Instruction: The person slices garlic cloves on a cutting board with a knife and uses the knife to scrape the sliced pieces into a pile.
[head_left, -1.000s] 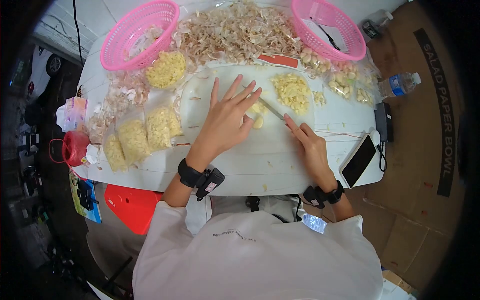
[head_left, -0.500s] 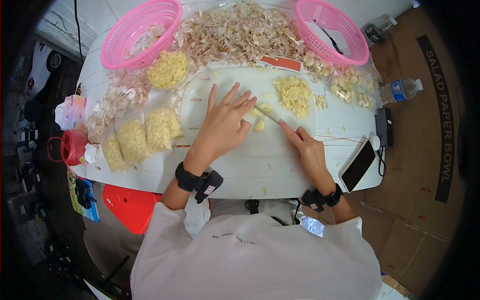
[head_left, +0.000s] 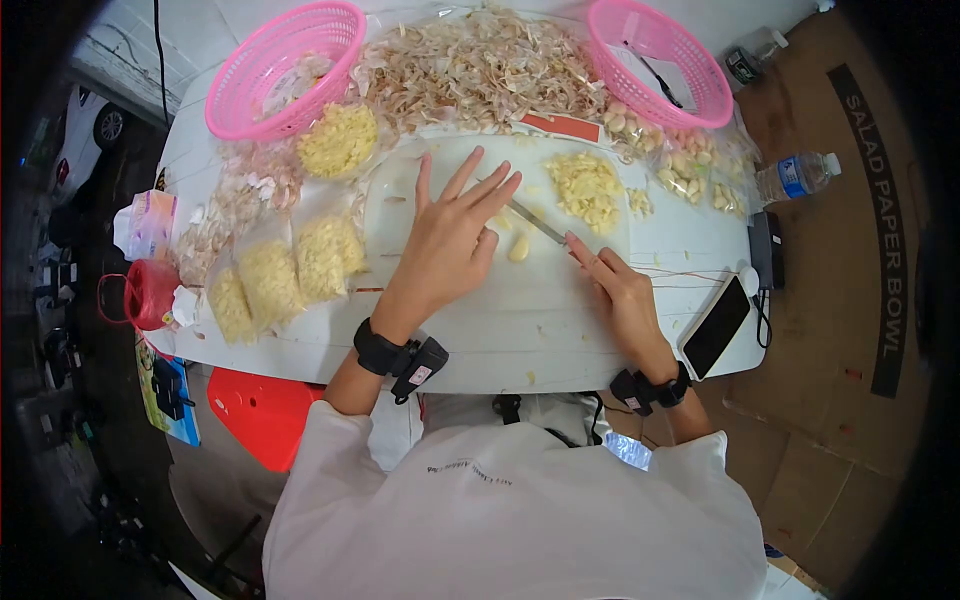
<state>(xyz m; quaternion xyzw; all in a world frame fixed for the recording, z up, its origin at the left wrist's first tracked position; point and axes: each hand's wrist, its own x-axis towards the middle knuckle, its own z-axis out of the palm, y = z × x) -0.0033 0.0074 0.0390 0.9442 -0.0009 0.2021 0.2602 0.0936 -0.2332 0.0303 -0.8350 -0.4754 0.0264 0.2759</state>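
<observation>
Surface: white table (head_left: 560, 350) with a cutting board (head_left: 470, 300) under both hands.
Left hand (head_left: 450, 240): fingers spread flat, pressing down over the knife tip.
Right hand (head_left: 620, 295): closed around the knife (head_left: 535, 222) handle, forefinger along it.
Garlic clove (head_left: 518, 247): just right of the left hand, near the blade.
Chopped garlic (head_left: 587, 188): beyond the right hand.
Phone (head_left: 716, 325): right of the right hand.

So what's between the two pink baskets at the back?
In the head view, a big heap of dry garlic skins lies between the left pink basket and the right pink basket.
</observation>
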